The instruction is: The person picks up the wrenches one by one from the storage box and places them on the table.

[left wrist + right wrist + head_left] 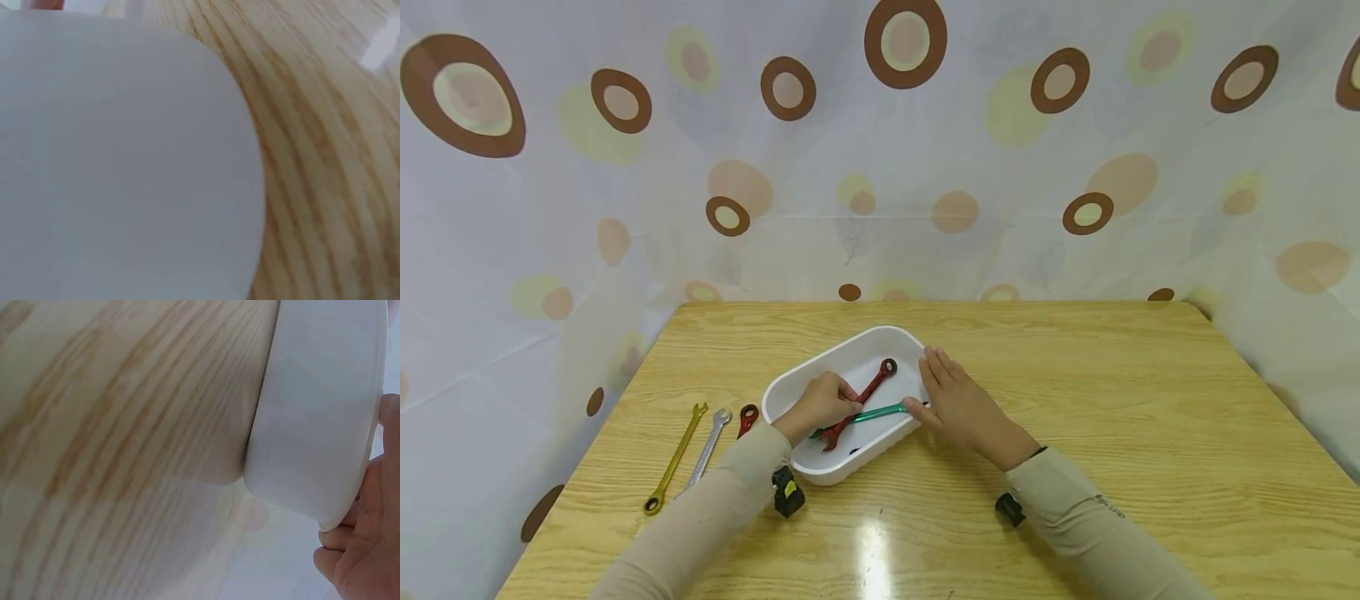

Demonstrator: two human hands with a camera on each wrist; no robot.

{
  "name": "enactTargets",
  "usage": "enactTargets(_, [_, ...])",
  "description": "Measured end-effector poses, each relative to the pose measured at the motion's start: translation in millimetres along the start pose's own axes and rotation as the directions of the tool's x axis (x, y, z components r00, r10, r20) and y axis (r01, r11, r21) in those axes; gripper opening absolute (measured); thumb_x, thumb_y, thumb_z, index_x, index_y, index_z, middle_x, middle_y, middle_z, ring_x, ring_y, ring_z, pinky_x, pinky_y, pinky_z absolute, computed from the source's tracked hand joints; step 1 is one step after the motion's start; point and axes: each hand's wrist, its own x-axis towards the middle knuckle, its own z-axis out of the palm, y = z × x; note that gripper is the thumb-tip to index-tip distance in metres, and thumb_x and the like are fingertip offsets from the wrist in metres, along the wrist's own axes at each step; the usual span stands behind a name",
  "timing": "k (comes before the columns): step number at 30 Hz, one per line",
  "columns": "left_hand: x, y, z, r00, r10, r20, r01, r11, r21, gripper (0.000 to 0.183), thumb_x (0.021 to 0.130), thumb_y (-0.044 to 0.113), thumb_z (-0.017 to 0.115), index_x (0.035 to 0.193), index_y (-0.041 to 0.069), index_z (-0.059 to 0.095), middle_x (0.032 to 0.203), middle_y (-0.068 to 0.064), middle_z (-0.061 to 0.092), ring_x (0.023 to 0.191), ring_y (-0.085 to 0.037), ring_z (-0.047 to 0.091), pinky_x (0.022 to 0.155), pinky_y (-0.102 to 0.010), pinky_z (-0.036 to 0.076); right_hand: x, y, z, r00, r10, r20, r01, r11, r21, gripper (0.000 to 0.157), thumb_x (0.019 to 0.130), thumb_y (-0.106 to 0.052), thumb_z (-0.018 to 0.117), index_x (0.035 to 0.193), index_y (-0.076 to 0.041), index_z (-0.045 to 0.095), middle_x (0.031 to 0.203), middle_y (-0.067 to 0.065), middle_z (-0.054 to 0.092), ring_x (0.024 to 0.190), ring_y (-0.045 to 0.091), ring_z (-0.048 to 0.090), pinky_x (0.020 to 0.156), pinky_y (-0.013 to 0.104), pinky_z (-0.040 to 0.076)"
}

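A white plastic bin (822,477) stands at an angle on the table, its outer wall filling much of the left wrist view. Inside it a red ratchet wrench (877,382) lies across a green wrench (882,412). My left hand (822,406) reaches over the bin's left side and pinches the red wrench near its middle, close to the crossing. Along the right rim rests my right hand (962,408), fingers extended and thumb apart. The right wrist view shows the right hand (365,550) against the bin's rim.
Left of the bin, a gold wrench (676,460), a silver wrench (708,448) and another red wrench (748,417) lie on the wooden table (1120,392). The left forearm partly covers the last two. A patterned curtain (970,150) hangs behind the table.
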Motion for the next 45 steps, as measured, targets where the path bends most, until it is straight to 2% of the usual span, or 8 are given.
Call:
enactTargets(10, [-6.4,0.1,-6.2,1.000,-0.002,0.030,0.002,1.000,0.015,0.011,0.084,0.014,0.072,0.085,0.002,0.070,0.076,-0.004,0.063,0.065,-0.011,0.053,0.054,-0.021,0.043,-0.1,-1.4,-0.1,1.000,0.008,0.013,-0.008,1.000,0.005,0.076,0.101,-0.049,0.037,0.145,0.011,0.022,0.155,0.027,0.014,0.145,0.038,0.011,0.116,0.046,0.015])
enactTargets(16, [-10.6,1.6,-15.0,1.000,-0.008,0.026,0.009,1.000,-0.011,0.012,0.086,0.013,0.070,0.089,0.001,0.070,0.078,-0.004,0.065,0.069,-0.011,0.056,0.057,-0.022,0.046,-0.2,-2.3,-1.9,0.999,0.022,0.024,-0.022,1.000,0.005,0.077,0.101,-0.050,0.035,0.146,0.011,0.022,0.155,0.026,0.014,0.145,0.038,0.010,0.116,0.046,0.014])
enactTargets(20, [-15.1,1.5,-22.8,1.000,-0.016,0.022,0.017,0.998,-0.065,0.014,0.087,0.012,0.068,0.094,0.000,0.070,0.079,-0.005,0.066,0.071,-0.012,0.057,0.061,-0.023,0.047,0.4,-2.8,-1.9,0.999,0.028,0.032,-0.028,1.000,0.006,0.078,0.100,-0.051,0.036,0.146,0.011,0.022,0.156,0.026,0.013,0.145,0.037,0.009,0.116,0.046,0.014])
enactTargets(28, [-23.9,-8.2,-45.6,0.999,-0.036,-0.012,0.033,0.989,-0.147,0.017,0.090,0.012,0.066,0.101,0.000,0.068,0.085,-0.007,0.062,0.076,-0.015,0.055,0.063,-0.024,0.046,0.2,-3.2,-0.8,0.999,0.030,0.027,-0.030,0.999,0.022,0.077,0.101,-0.049,0.038,0.146,0.011,0.022,0.155,0.026,0.013,0.145,0.038,0.009,0.116,0.047,0.015])
enactTargets(33, [-33.0,-15.7,-63.9,0.999,-0.041,-0.025,0.034,0.974,-0.224,0.020,0.093,0.013,0.063,0.105,-0.003,0.065,0.089,-0.009,0.062,0.078,-0.015,0.055,0.067,-0.027,0.048,-0.6,-2.9,-1.5,0.999,0.028,0.026,-0.028,0.999,0.030,0.077,0.101,-0.050,0.037,0.146,0.011,0.022,0.156,0.026,0.013,0.145,0.038,0.008,0.116,0.047,0.015])
enactTargets(40, [-46.4,-21.8,-89.9,0.999,-0.012,-0.047,-0.003,0.951,-0.310,0.025,0.095,0.010,0.059,0.111,-0.008,0.061,0.098,-0.014,0.063,0.082,-0.015,0.059,0.073,-0.027,0.051,-1.1,-2.4,-2.2,0.999,0.030,0.027,-0.031,0.999,0.038,0.078,0.101,-0.051,0.036,0.146,0.011,0.022,0.156,0.026,0.012,0.145,0.038,0.008,0.116,0.047,0.015])
enactTargets(45, [-55.4,-37.5,-103.7,0.998,-0.005,-0.062,-0.016,0.944,-0.329,0.026,0.096,0.009,0.056,0.111,-0.012,0.059,0.100,-0.016,0.063,0.083,-0.014,0.061,0.075,-0.026,0.052,-0.6,-2.0,-1.2,0.999,0.032,0.034,-0.033,0.999,0.033,0.077,0.101,-0.051,0.035,0.146,0.010,0.021,0.156,0.025,0.011,0.145,0.037,0.008,0.116,0.047,0.014])
